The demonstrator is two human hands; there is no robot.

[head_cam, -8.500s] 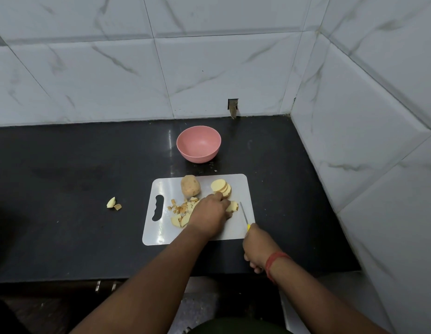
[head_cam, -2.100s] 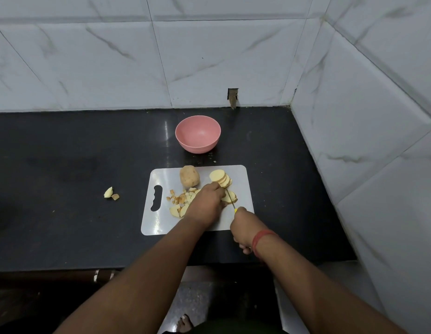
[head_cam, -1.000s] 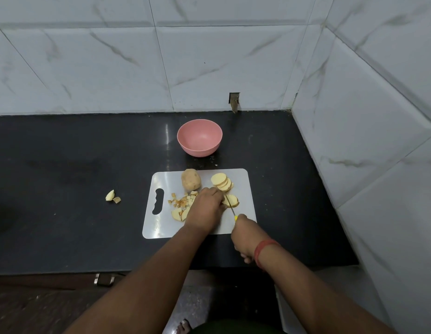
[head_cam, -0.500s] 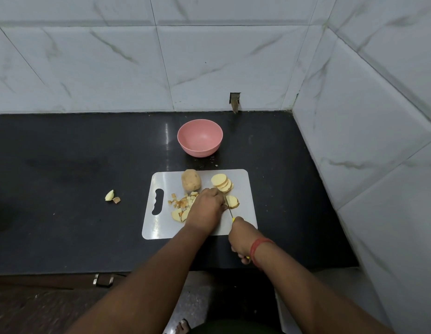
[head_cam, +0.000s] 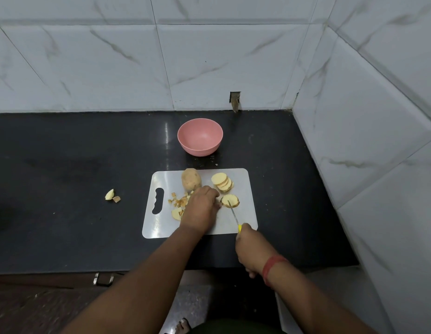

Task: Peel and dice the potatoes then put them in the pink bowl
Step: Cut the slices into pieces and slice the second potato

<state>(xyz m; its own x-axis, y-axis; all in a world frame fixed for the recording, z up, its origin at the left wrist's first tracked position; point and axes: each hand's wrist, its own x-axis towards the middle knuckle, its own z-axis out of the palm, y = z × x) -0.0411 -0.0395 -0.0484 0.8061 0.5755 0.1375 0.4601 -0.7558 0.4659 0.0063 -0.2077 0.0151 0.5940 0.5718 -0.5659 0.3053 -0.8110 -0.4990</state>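
Slice (head_cam: 230, 200) on board (head_cam: 243, 213), knife (head_cam: 233, 213) tip on it; right hand (head_cam: 252, 249) grips the handle, left hand (head_cam: 201, 208) curls beside the slice, its grip hidden. Some dice (head_cam: 178, 202) cut; stacked slices (head_cam: 223, 182) and one unpeeled potato (head_cam: 191, 179) remain. Bowl (head_cam: 200, 136) behind the board holds nothing: roughly a third done.

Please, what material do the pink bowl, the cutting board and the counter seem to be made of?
Pink bowl: probably plastic, since its colour is even and matte with no glaze shine. Cutting board: likely thin white plastic, with a moulded handle slot and rounded corners. Counter: looks like polished dark stone, perhaps granite, as it mirrors a streak of light.
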